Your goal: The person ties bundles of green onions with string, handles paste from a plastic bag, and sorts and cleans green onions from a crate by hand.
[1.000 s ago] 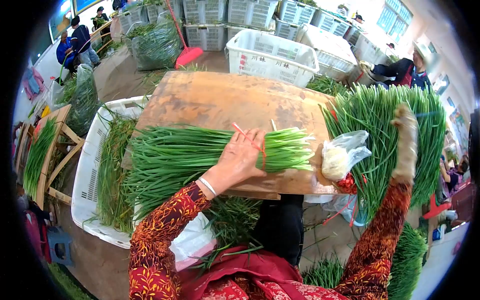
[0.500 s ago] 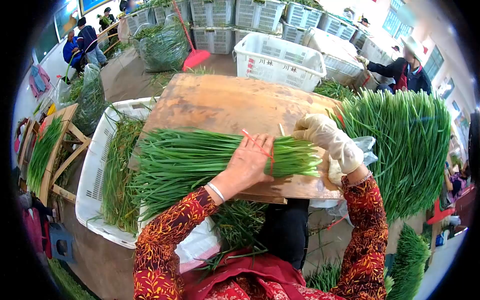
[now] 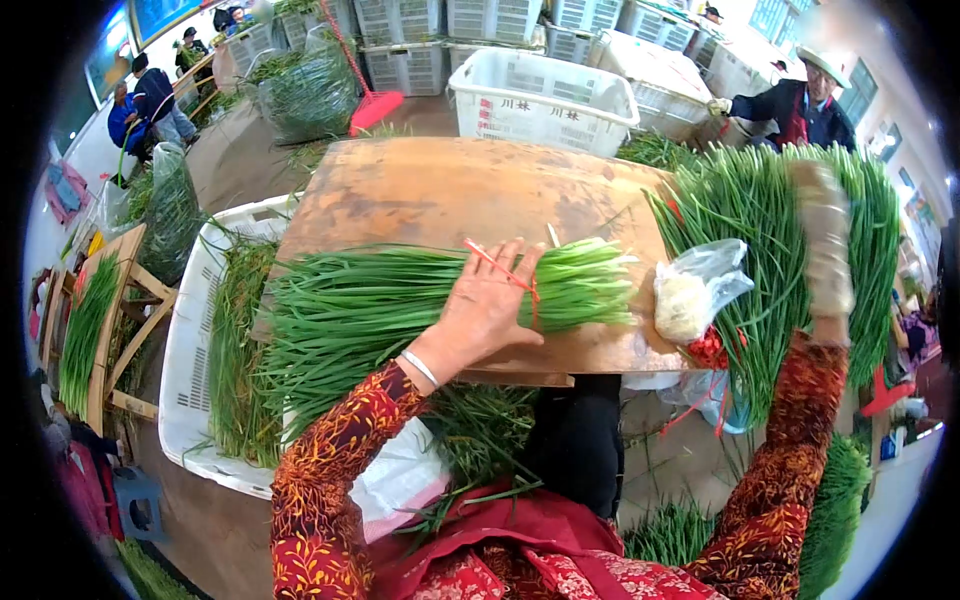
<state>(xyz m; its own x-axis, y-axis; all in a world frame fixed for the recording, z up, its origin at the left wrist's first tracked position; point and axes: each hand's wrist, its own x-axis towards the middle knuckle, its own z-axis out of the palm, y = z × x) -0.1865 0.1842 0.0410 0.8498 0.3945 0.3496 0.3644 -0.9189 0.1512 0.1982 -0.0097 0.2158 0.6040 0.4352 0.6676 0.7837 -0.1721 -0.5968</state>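
Note:
A bundle of garlic chives lies across the wooden board, pale cut ends to the right, with a red tie round it near those ends. My bare left hand rests on top of the bundle, fingers stretched out and thumb apart, with the red tie at its fingers. My gloved right hand is over the big stack of chives at the right; motion smears its fingers. Beside the board's right edge sit a clear plastic bag with something pale inside and a clump of red ties.
The wooden board stands before me. On its left is a white crate of loose leaves. Behind it stand another white crate, a red dustpan and stacked crates. A co-worker is at the back right.
My right hand has left the pale end of the bundle and swung right, over the stack of chives. My left hand stays on the bundle. The view has shifted slightly.

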